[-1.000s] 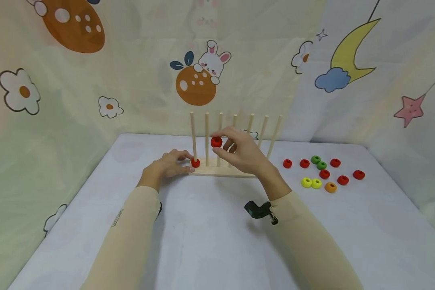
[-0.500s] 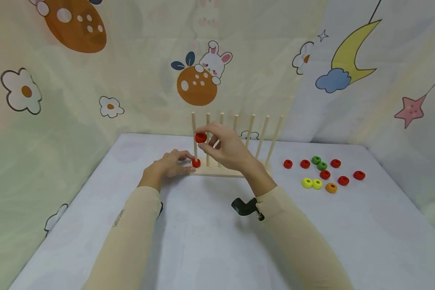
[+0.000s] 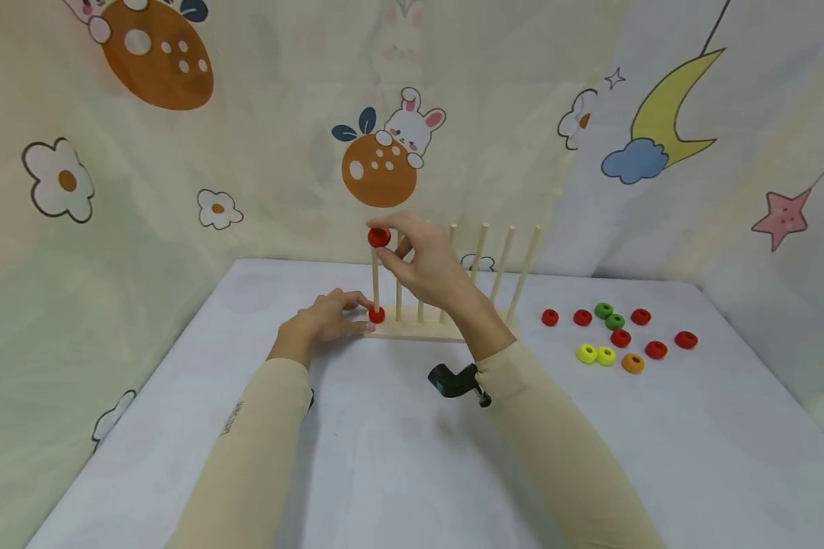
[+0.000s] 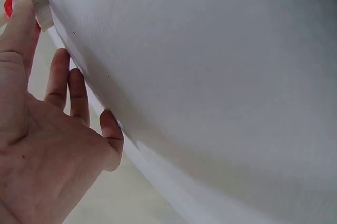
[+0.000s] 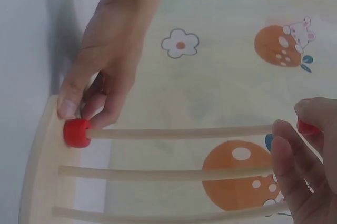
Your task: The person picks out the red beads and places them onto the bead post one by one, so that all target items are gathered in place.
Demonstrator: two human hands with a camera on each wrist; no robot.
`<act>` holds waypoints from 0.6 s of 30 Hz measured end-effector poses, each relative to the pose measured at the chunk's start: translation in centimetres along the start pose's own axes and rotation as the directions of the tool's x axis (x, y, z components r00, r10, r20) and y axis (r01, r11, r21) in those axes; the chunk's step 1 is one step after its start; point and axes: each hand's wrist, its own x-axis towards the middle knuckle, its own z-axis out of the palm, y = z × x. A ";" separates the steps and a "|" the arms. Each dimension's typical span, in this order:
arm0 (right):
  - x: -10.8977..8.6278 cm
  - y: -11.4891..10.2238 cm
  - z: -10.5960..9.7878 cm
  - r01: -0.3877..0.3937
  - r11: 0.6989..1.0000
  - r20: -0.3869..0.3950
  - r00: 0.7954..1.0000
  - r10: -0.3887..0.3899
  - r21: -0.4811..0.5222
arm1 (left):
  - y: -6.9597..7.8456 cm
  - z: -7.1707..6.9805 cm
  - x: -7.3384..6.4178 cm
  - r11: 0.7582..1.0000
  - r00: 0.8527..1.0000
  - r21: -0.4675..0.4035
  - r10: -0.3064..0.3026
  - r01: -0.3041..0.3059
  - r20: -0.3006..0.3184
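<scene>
A wooden rack point(image 3: 422, 329) with several upright pegs stands at the back of the table. One red bead point(image 3: 376, 315) sits at the foot of its leftmost peg point(image 3: 375, 284). My left hand point(image 3: 319, 319) grips the rack's left end beside that bead, thumb in front and forefinger behind. High at the same peg's top, my right hand point(image 3: 431, 263) pinches another red bead point(image 3: 378, 237) between thumb and forefinger. In the right wrist view the right hand point(image 5: 308, 166) partly hides this held bead point(image 5: 307, 128); whether the peg has entered its hole cannot be told.
Right of the rack lie loose beads: several red ones point(image 3: 620, 338), two green ones point(image 3: 614, 322), two yellow ones point(image 3: 587, 353) and an orange one point(image 3: 633, 364). A printed cloth point(image 3: 281, 152) hangs behind the white table point(image 3: 384, 457).
My right hand has carried its red bead leftward and then up to the top of the leftmost peg. The left hand has kept its place at the rack's end.
</scene>
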 end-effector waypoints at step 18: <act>2.4 0.2 0.6 -0.167 0.984 -0.102 0.982 0.159 -0.069 | 0.1 0.2 0.0 1.000 1.000 -0.002 0.014 -0.014 -0.020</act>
